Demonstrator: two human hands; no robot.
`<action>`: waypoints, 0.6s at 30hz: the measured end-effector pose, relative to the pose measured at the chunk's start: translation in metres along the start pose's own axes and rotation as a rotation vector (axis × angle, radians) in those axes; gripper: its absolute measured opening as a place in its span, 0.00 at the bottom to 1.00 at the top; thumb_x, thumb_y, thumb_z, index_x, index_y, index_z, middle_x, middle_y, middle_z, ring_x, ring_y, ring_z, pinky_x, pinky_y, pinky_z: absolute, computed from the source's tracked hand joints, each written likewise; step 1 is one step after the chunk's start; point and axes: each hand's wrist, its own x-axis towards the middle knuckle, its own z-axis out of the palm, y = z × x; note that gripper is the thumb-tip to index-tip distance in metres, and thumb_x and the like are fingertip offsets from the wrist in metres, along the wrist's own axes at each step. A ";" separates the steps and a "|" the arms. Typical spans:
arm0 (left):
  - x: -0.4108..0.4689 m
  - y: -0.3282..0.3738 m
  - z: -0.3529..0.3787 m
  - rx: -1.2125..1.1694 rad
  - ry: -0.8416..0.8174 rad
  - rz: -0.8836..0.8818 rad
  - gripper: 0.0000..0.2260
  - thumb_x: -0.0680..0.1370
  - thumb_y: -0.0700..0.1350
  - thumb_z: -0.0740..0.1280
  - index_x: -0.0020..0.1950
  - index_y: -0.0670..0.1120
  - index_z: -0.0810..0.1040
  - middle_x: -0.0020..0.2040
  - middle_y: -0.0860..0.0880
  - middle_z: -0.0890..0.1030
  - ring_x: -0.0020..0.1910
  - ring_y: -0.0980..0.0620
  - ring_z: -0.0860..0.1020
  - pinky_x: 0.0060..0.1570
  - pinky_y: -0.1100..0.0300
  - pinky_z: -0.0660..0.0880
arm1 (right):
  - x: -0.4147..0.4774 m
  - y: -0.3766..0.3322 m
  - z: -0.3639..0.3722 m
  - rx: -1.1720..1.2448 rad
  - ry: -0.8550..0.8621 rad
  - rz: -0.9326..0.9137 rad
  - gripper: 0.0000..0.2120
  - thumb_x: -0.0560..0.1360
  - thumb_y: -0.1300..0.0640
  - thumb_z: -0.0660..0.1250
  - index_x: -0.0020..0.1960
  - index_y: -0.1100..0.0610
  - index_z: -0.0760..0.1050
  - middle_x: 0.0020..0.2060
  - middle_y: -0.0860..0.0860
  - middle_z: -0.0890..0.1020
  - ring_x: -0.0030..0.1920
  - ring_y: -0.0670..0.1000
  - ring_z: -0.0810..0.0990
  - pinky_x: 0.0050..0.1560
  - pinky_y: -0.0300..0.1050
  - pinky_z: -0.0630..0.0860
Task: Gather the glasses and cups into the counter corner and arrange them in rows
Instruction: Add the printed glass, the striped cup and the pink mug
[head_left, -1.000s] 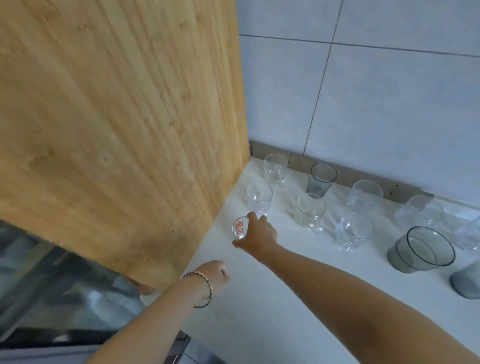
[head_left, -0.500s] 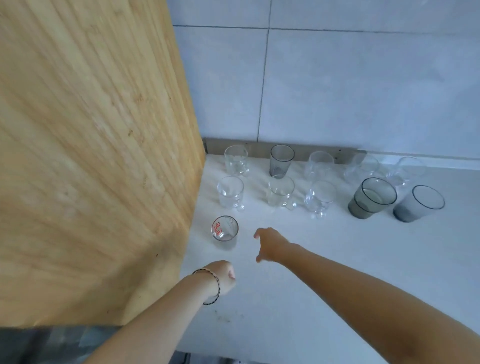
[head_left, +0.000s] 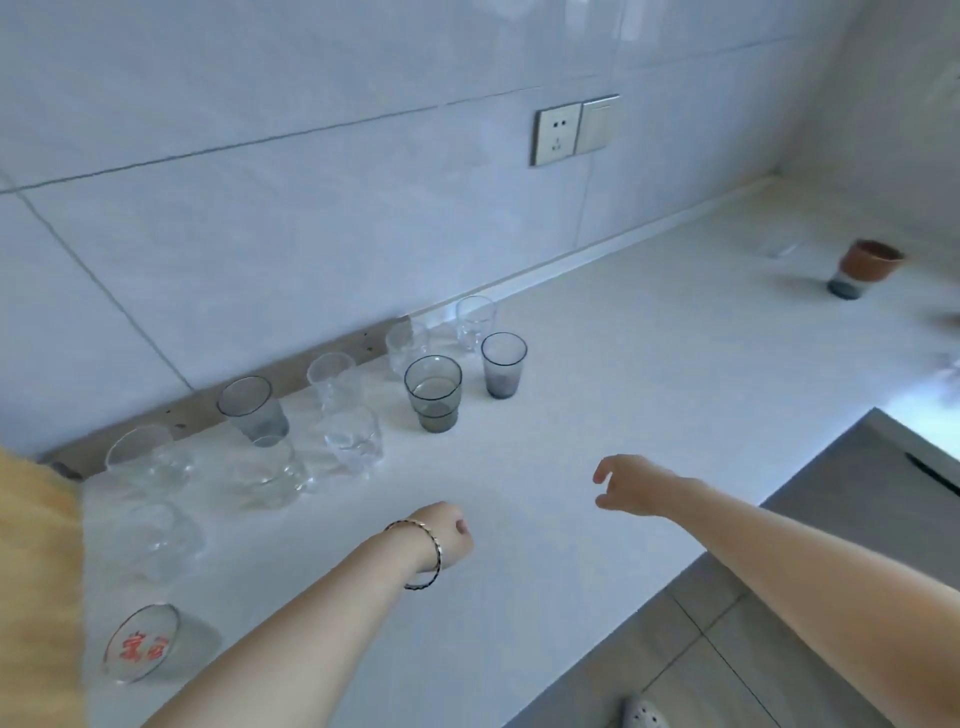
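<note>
Both hands empty above the white tabletop (head_left: 597, 364). Left hand (head_left: 447, 538) curled, grip closed on nothing; right hand (head_left: 631, 486) grip loosely open. Glasses (head_left: 343, 410) stand in rows near the wall, left. Brown cup (head_left: 867, 267) far right, blurred, possibly upside down.

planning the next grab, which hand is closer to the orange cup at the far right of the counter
Right. The right hand is open over the counter, with the orange cup well beyond it, up and to the right. The left hand, loosely closed, sits further left, nearer the glasses.
</note>
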 end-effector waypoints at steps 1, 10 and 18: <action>0.012 0.025 0.001 0.004 -0.002 0.031 0.09 0.74 0.41 0.55 0.36 0.49 0.69 0.39 0.48 0.73 0.38 0.47 0.70 0.38 0.61 0.67 | 0.000 0.025 -0.011 0.027 0.031 0.019 0.18 0.76 0.53 0.64 0.65 0.53 0.71 0.62 0.53 0.76 0.59 0.53 0.76 0.56 0.43 0.72; 0.108 0.267 0.029 0.087 -0.016 0.201 0.08 0.73 0.39 0.55 0.36 0.50 0.65 0.40 0.48 0.68 0.38 0.50 0.66 0.38 0.60 0.62 | 0.017 0.236 -0.109 0.171 0.231 0.166 0.15 0.76 0.56 0.61 0.63 0.54 0.73 0.61 0.52 0.77 0.61 0.54 0.76 0.55 0.44 0.73; 0.190 0.433 0.032 0.205 -0.062 0.313 0.06 0.74 0.39 0.56 0.39 0.49 0.68 0.39 0.48 0.70 0.38 0.49 0.67 0.40 0.61 0.65 | 0.050 0.381 -0.179 0.269 0.287 0.278 0.15 0.75 0.57 0.62 0.61 0.54 0.74 0.60 0.52 0.78 0.60 0.54 0.76 0.56 0.43 0.73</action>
